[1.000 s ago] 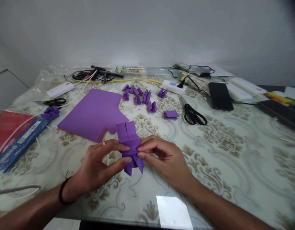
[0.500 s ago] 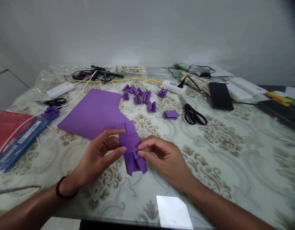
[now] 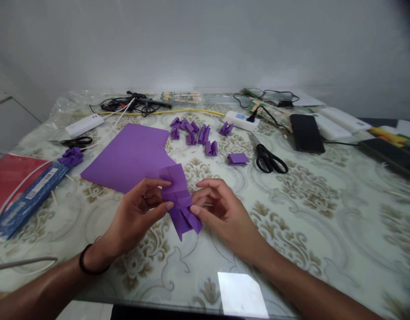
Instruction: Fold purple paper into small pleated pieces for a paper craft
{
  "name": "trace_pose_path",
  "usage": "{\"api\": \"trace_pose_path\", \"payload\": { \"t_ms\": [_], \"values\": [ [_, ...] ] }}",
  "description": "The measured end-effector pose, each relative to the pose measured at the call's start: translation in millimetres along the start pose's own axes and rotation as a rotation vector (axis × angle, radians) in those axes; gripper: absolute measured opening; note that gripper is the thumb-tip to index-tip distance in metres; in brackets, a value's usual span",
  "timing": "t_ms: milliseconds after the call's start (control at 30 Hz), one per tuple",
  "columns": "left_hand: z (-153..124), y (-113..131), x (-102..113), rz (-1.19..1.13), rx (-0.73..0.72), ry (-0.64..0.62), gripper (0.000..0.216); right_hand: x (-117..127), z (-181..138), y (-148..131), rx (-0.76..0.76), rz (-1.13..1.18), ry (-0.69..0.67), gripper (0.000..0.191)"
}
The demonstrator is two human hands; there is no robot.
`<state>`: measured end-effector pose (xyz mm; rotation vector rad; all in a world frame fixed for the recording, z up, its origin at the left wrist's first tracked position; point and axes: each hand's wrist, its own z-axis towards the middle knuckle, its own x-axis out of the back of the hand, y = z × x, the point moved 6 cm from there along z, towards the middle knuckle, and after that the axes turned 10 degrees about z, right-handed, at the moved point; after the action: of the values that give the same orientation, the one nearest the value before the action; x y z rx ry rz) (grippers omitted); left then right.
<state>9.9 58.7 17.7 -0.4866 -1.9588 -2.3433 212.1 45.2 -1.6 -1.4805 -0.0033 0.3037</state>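
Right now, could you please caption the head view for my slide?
A folded purple paper pinched between left hand and right hand over the patterned table, purple sheets and scissors beyond.

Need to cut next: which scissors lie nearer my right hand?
The black scissors near the phone, beyond the right hand; the other pair lies far left.

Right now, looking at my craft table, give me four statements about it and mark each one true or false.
1. The left hand and the right hand both pinch the folded purple paper. True.
2. The phone lies on the red folder. False: it lies far right on the table; the folder is far left.
3. Small folded pieces lie beyond the flat purple sheets. True.
4. Nothing circles the wrist behind the left hand. False: a black band does.
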Motion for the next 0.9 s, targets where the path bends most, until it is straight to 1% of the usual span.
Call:
{"api": "trace_pose_path", "payload": {
  "t_ms": [100,167,267,367,533,700,800,867,900],
  "values": [
    [1,1,2,0.021,-0.03,0.02,0.031,-4,1,6,-0.104,-0.006,-0.102,0.019],
    [1,-1,0,-0.003,-0.017,-0.016,0.036,-7,0,10,-0.166,-0.004,-0.159,0.018],
    [0,-4,-5,-0.081,0.028,-0.095,0.05,-7,1,10,-0.183,0.022,-0.137,0.019],
    [0,-6,-8,-0.109,0.049,-0.122,0.059,-8,2,9,-0.203,0.119,-0.133,0.02],
    [-2,-7,-6,-0.017,0.029,-0.095,0.059,-11,1,15,-0.294,0.365,-0.155,0.025],
    [-4,-6,-5,0.044,-0.009,-0.104,0.058,-14,-1,21,-0.414,0.568,-0.189,0.025],
    [-4,-7,-4,0.034,0.004,-0.089,0.056,-13,0,21,-0.413,0.641,-0.207,0.029],
    [-3,-7,-4,0.031,0.009,-0.081,0.055,-13,0,19,-0.376,0.615,-0.24,0.031],
    [-3,-7,-4,0.029,0.01,-0.082,0.054,-13,0,18,-0.351,0.565,-0.257,0.031]
  ]
}}
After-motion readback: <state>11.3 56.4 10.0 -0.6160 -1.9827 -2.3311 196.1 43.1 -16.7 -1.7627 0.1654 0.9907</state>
